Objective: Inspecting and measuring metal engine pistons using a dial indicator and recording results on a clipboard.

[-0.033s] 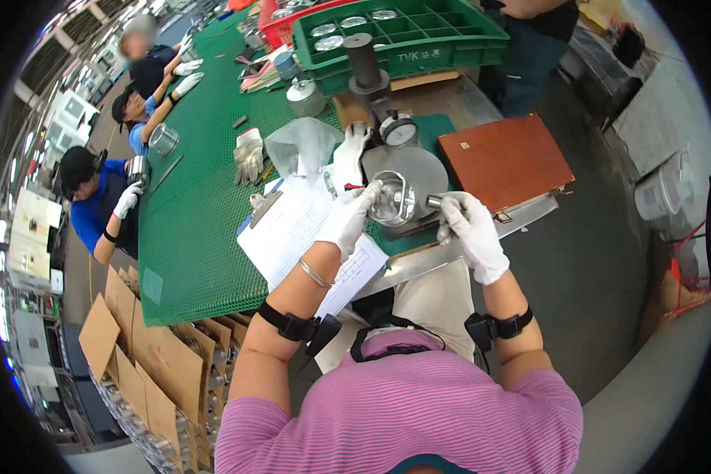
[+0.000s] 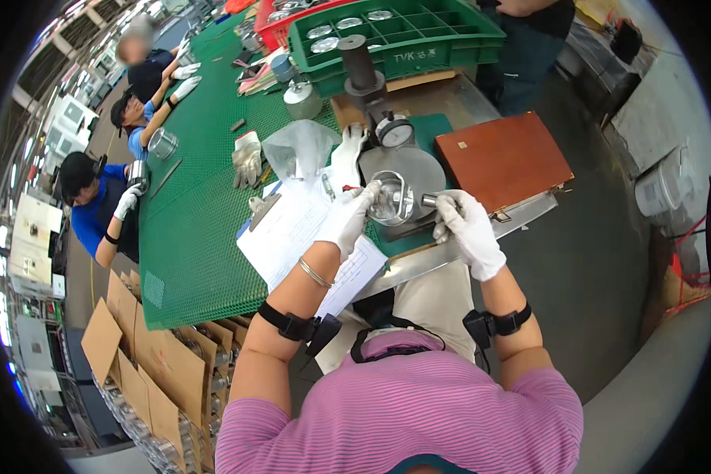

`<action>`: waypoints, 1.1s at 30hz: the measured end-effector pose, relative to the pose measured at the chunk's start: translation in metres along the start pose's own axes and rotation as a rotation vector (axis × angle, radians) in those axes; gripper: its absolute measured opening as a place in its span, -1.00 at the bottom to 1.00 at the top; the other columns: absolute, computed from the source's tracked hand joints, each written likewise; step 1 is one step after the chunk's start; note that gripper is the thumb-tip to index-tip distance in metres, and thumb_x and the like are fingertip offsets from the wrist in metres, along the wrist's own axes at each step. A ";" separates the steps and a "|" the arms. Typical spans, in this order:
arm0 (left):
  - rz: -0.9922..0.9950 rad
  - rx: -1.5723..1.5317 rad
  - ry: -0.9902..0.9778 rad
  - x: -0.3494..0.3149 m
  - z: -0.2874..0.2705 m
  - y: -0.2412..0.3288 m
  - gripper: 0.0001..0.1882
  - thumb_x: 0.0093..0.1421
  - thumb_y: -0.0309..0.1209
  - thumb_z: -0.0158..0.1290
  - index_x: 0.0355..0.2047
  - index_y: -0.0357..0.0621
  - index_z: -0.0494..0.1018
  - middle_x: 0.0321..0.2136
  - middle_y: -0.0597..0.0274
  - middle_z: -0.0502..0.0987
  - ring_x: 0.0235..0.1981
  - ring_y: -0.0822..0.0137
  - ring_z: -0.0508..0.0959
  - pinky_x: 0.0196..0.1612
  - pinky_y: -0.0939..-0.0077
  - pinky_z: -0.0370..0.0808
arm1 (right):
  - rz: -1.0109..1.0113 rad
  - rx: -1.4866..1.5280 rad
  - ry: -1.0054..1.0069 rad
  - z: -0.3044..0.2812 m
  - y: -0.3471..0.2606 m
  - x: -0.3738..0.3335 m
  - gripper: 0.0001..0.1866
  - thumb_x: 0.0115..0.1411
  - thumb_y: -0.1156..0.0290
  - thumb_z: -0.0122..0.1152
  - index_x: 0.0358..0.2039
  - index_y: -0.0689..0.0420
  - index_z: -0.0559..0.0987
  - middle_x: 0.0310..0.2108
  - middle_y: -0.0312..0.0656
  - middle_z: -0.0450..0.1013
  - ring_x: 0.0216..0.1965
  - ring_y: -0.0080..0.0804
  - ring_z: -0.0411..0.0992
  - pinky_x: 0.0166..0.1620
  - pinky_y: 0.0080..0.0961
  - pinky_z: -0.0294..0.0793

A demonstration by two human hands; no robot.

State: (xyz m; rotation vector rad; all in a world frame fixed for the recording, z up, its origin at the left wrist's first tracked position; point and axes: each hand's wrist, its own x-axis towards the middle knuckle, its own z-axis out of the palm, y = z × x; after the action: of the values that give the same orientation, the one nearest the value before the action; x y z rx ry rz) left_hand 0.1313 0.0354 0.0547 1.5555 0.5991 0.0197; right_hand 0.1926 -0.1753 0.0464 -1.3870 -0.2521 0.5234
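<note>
My left hand [image 2: 351,217], in a white glove, grips a shiny metal piston [image 2: 389,199] by its left side, its hollow turned toward me. A thin red-ended thing [image 2: 351,188] shows by the left fingertips; I cannot tell whether the hand holds it. In my gloved right hand [image 2: 471,231] a short, smooth metal pin [image 2: 429,201] is pinched between thumb and fingers. Its free end points at the piston's right side, with a small gap between them. Both parts are above the front of a round grey plate [image 2: 423,172] of a dial gauge stand [image 2: 362,67]; its dial [image 2: 395,131] is just beyond.
Left are written sheets on a clipboard [image 2: 292,229], a white glove [image 2: 346,158] and a plastic bag [image 2: 296,146]. A brown box [image 2: 504,162] lies right; a green divided crate [image 2: 450,57] stands behind. Co-workers [image 2: 95,186] sit along the green-matted table [image 2: 205,237]. Cardboard-separated parts [image 2: 162,367] stand lower left.
My right hand with the pin has shifted very slightly left and up. The piston stays in my left hand, almost unmoved.
</note>
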 end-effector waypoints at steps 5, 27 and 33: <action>-0.009 0.033 -0.026 0.005 0.016 0.011 -0.62 0.25 0.05 0.06 -0.39 0.01 0.52 -0.60 0.53 0.34 -0.64 0.63 0.20 -0.58 0.69 0.11 | 0.071 0.007 0.006 0.001 0.010 0.019 -0.73 0.33 0.33 0.11 -0.13 0.29 0.46 -0.51 -0.30 0.41 -0.60 -0.65 0.38 -0.51 -0.70 0.40; 0.713 0.926 0.085 0.020 0.013 0.011 0.03 -0.20 0.06 0.38 0.15 -0.39 0.28 -0.08 -0.21 0.50 -0.07 -0.05 0.54 0.04 0.24 0.46 | 0.006 -0.110 0.036 0.005 0.012 0.032 -0.71 0.28 0.36 0.17 -0.10 0.31 0.55 -0.50 -0.28 0.50 -0.57 -0.67 0.41 -0.48 -0.69 0.42; 0.589 0.803 0.000 0.022 0.026 0.007 -0.28 -0.23 -0.11 0.34 -0.08 -0.20 0.39 -0.24 -0.09 0.53 -0.16 -0.08 0.54 -0.03 0.16 0.45 | -0.037 -0.122 0.023 0.002 0.017 0.027 -0.73 0.29 0.46 0.13 -0.06 0.34 0.52 -0.42 -0.29 0.46 -0.57 -0.69 0.36 -0.50 -0.73 0.37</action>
State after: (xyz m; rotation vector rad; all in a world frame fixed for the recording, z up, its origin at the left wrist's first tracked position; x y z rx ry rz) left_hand 0.1622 0.0204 0.0513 2.4703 0.1106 0.2503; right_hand 0.2115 -0.1585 0.0271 -1.5030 -0.2945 0.4678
